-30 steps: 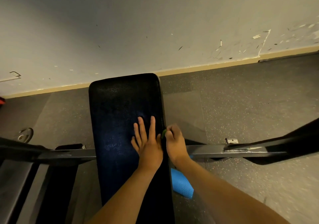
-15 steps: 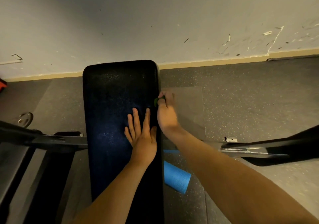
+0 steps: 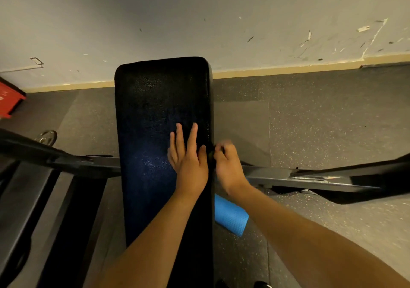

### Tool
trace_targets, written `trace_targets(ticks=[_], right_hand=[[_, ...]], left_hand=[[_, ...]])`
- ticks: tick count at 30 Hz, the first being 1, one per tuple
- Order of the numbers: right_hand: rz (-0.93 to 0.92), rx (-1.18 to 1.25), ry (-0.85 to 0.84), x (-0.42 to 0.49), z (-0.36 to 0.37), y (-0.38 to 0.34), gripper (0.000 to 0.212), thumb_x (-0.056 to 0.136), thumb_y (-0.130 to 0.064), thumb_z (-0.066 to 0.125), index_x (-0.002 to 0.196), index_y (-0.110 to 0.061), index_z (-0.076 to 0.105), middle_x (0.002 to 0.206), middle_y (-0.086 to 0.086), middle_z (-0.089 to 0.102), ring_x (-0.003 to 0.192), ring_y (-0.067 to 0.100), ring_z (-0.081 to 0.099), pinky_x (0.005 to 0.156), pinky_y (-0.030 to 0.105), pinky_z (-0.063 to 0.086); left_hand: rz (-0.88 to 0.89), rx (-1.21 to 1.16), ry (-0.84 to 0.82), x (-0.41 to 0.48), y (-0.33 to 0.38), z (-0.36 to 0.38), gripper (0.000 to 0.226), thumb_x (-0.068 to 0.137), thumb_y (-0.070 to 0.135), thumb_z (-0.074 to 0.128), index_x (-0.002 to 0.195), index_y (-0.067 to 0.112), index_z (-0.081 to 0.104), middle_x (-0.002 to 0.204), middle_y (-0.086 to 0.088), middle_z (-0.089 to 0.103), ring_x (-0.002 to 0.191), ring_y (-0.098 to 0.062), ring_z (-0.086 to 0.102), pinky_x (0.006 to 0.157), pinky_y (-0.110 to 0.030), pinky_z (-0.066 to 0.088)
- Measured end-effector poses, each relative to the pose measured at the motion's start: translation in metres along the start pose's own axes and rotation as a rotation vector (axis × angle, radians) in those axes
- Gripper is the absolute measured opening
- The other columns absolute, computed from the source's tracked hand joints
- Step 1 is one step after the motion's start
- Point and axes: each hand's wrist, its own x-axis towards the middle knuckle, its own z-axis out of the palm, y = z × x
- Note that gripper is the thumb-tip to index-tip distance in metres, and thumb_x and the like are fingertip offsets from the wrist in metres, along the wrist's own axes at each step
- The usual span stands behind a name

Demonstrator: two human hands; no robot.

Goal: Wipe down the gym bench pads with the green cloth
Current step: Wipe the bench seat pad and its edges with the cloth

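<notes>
From the head camera, a long black bench pad (image 3: pixel 162 114) runs away from the person toward a scuffed pale wall (image 3: pixel 199 17). The left hand (image 3: pixel 188 157) lies flat on the pad near its right edge, fingers straight and held together, palm down, gripping nothing. The right hand (image 3: pixel 228 165) sits just beside it against the pad's right side edge, its fingers curled around the green cloth (image 3: pixel 210 154); only a small dark-green bit of the cloth shows between the thumb and the pad's edge, and the hand is blurred. Both forearms come in from the bottom of the view.

A grey metal frame bar (image 3: pixel 310 180) crosses beneath the pad from left to right. On the speckled rubber floor (image 3: pixel 321 121), a blue foam roll (image 3: pixel 230 218) lies just right of the pad's near part, below the right wrist. A weight plate (image 3: pixel 47 138) rests on the floor to the left of the pad, and a red object (image 3: pixel 8 99) shows at the left edge by the wall.
</notes>
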Motion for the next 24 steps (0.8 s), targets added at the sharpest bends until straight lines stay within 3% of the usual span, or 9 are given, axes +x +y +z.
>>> trace_targets(ticks=[4, 8, 11, 14, 16, 21, 24], right_hand=[[-0.118, 0.054, 0.161, 0.045, 0.004, -0.033, 0.019, 0.080, -0.027, 0.053, 0.088, -0.043, 0.047, 0.103, 0.017, 0.055, 0.091, 0.034, 0.056, 0.081, 0.048, 0.049], [-0.126, -0.028, 0.201, 0.050, 0.022, -0.017, 0.016, 0.076, -0.031, 0.042, 0.080, -0.046, 0.045, 0.094, 0.013, 0.049, 0.088, 0.036, 0.048, 0.083, 0.058, 0.042], [-0.097, -0.089, 0.182, 0.010, 0.023, 0.004, 0.021, 0.087, -0.021, 0.038, 0.078, -0.039, 0.042, 0.092, 0.008, 0.044, 0.081, 0.021, 0.044, 0.080, 0.050, 0.042], [-0.058, -0.085, 0.124, -0.019, 0.020, 0.027, 0.026, 0.099, -0.008, 0.036, 0.080, -0.025, 0.039, 0.090, 0.000, 0.042, 0.075, 0.009, 0.039, 0.075, 0.032, 0.039], [-0.022, -0.084, 0.117, -0.029, 0.019, 0.037, 0.029, 0.100, -0.003, 0.036, 0.078, -0.022, 0.038, 0.087, -0.002, 0.041, 0.070, 0.005, 0.038, 0.071, 0.024, 0.037], [0.139, -0.182, -0.007, -0.073, 0.010, 0.079, 0.029, 0.099, -0.005, 0.039, 0.075, -0.021, 0.040, 0.084, 0.000, 0.044, 0.071, 0.010, 0.040, 0.073, 0.038, 0.041], [0.227, -0.141, -0.064, -0.087, -0.002, 0.079, 0.028, 0.094, 0.001, 0.042, 0.077, -0.022, 0.043, 0.090, 0.003, 0.047, 0.077, 0.015, 0.044, 0.073, 0.034, 0.041]], left_hand=[[-0.105, 0.112, 0.020, -0.036, -0.009, -0.004, 0.062, 0.101, 0.035, 0.050, 0.155, 0.046, 0.021, 0.167, 0.012, 0.003, 0.146, -0.025, 0.012, 0.116, -0.053, 0.015], [-0.099, 0.139, -0.055, -0.071, -0.033, 0.002, 0.064, 0.102, 0.037, 0.041, 0.156, 0.046, 0.009, 0.167, 0.012, -0.003, 0.150, -0.022, 0.008, 0.118, -0.055, 0.017], [-0.093, 0.189, -0.074, -0.085, -0.038, 0.015, 0.069, 0.101, 0.036, 0.036, 0.156, 0.045, -0.005, 0.167, 0.009, -0.013, 0.154, -0.017, -0.007, 0.120, -0.056, 0.016], [-0.133, 0.221, -0.132, -0.082, -0.036, 0.021, 0.085, 0.098, 0.034, 0.050, 0.157, 0.038, -0.011, 0.164, 0.008, -0.026, 0.151, -0.015, -0.023, 0.120, -0.055, 0.002], [-0.147, 0.220, -0.143, -0.082, -0.034, 0.021, 0.078, 0.099, 0.037, 0.040, 0.157, 0.038, -0.012, 0.163, 0.009, -0.027, 0.150, -0.013, -0.026, 0.120, -0.052, -0.003], [-0.176, 0.160, -0.079, -0.082, -0.027, 0.021, 0.064, 0.106, 0.028, 0.035, 0.157, 0.041, -0.002, 0.165, 0.011, -0.017, 0.152, -0.011, -0.016, 0.121, -0.051, 0.001], [-0.151, 0.166, -0.107, -0.083, -0.028, 0.012, 0.063, 0.106, 0.028, 0.035, 0.157, 0.043, 0.000, 0.165, 0.013, -0.017, 0.152, -0.011, -0.013, 0.121, -0.047, 0.001]])
